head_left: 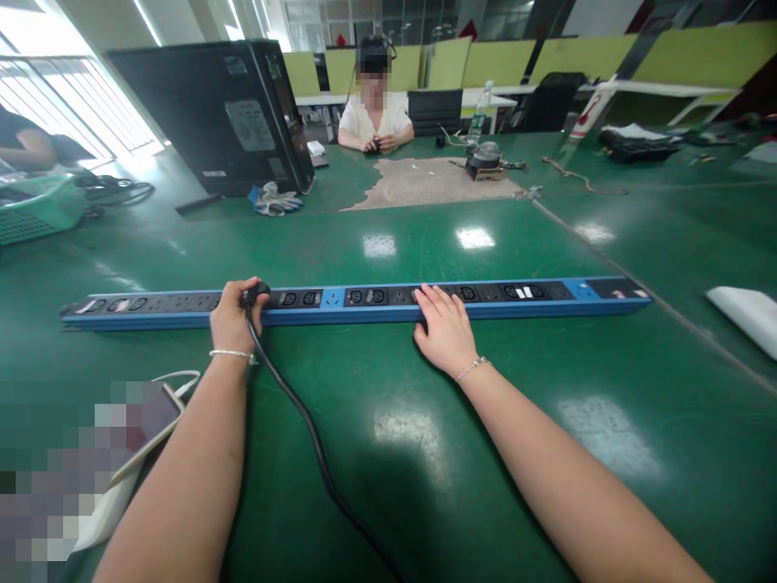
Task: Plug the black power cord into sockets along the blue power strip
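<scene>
A long blue power strip point(333, 298) with rows of black sockets lies crosswise on the green table. My left hand point(234, 312) is closed around a black power plug point(258, 290) over the strip's left part; whether its pins sit in a socket is hidden. From the plug a thick black cable point(316, 437) runs down toward the front edge of the view. My right hand point(446, 328) lies flat on the strip right of its middle, fingers stretched across the sockets and holding nothing.
Across the green table point(340, 251) sits a person point(376, 117) with both hands together. A black computer case point(212, 117) stands at the back left, with gloves point(274, 199) by its base. A green basket point(42, 212) is at far left, a white object point(746, 316) at right.
</scene>
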{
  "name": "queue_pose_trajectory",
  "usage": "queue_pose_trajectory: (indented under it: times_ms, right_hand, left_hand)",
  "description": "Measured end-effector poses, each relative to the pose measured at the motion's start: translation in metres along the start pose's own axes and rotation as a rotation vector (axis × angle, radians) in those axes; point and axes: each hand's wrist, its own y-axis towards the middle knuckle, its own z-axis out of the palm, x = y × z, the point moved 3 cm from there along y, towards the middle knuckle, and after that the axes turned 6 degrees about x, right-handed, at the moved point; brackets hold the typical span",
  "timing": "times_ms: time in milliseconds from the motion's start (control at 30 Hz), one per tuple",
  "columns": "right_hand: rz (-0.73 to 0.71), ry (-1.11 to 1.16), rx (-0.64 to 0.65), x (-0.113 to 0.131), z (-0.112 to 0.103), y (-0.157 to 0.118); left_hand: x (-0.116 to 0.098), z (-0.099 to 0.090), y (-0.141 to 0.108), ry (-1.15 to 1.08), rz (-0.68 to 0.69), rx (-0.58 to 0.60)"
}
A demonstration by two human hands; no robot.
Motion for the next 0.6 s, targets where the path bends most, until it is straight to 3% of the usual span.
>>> queue_pose_trajectory:
  times_ms: [300, 600]
  right_hand:
    - [-0.006, 0.011, 0.008, -0.001, 0.0012, 0.0016]
    - [-0.008, 0.006, 0.015, -0.0015, 0.0002, 0.0025]
  left_hand:
    - [0.008, -0.0086, 0.0057, 0.053, -0.033, 0.063]
    - [0.0085, -0.0064, 0.0084, 0.098, 0.02, 0.185]
